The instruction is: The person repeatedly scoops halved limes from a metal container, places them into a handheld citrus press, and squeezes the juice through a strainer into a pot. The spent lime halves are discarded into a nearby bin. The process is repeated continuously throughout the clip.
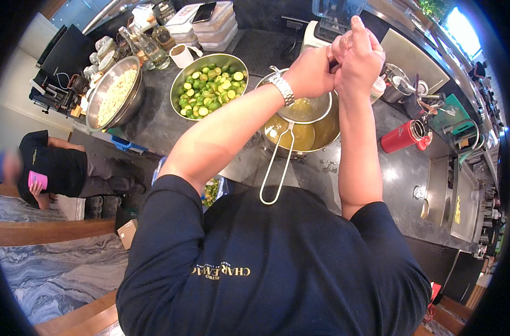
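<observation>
My left hand (311,71), with a metal-band watch at its wrist, is pressed against my right hand (357,59). Both are closed together above a round mesh strainer (305,110). A small dark gap shows between them; whatever they may hold is hidden. The strainer rests over a steel bowl (331,136) of yellowish liquid, its wire handle pointing towards my chest. Left of it, a steel bowl (173,94) holds many green citrus fruits, a number of them cut with pale faces up. My forearms cover part of the strainer and its bowl.
A steel bowl of pale chopped pieces (117,98), glass bottles (156,54) and a white mug (181,54) are at the left. A blender (315,35) stands behind; a red flask (400,136) lies right. A person (55,164) holds a pink container. Green pieces (210,191) sit below the counter edge.
</observation>
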### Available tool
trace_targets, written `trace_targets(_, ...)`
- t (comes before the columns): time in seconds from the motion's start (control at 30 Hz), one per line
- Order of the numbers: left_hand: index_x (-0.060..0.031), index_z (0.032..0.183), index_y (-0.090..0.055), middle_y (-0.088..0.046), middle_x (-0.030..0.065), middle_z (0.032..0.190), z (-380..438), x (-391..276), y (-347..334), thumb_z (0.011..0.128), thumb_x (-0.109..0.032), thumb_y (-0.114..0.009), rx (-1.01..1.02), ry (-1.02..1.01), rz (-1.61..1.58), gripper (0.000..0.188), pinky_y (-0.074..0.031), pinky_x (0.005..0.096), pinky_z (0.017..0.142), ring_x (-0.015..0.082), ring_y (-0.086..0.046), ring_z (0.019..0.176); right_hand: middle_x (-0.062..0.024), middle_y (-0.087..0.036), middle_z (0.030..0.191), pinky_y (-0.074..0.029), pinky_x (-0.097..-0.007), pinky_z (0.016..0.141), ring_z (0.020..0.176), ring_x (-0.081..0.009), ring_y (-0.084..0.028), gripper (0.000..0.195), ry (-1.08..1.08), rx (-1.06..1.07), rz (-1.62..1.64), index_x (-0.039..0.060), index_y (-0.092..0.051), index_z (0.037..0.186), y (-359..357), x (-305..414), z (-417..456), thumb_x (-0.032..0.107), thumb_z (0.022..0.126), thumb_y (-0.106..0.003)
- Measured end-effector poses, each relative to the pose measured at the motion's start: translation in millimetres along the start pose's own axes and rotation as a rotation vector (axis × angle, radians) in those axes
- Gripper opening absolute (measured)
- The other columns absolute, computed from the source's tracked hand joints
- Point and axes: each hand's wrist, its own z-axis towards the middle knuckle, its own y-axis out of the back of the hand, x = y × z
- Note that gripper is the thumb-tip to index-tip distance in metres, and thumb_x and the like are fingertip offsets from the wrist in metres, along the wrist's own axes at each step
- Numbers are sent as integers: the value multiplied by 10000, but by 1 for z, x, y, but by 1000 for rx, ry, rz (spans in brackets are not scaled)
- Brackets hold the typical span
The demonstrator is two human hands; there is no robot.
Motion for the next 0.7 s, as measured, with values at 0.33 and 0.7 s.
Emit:
trace_targets(0.33,-72,1041,-662,-718,188,916,-13,-21,14,803,-253,-787,-185,130,17,324,-564,430,792,400,-700,888,-3,-445,548,-369,-299,473,448,-113,-409,409,-91,346,-125,79,-509,649,-23,9,0,184,1003,-683)
trace_targets(0.7,31,1357,-459,-523,221,1369,-242,-34,121,984,-179,-613,-1030,10,221,455,-489,471,1076,333,-570,1240,18,-491,504,-308,-265,401,400,-79,-408,490,-88,694,-366,91,-468,589,-83,43,9,175,1026,-672)
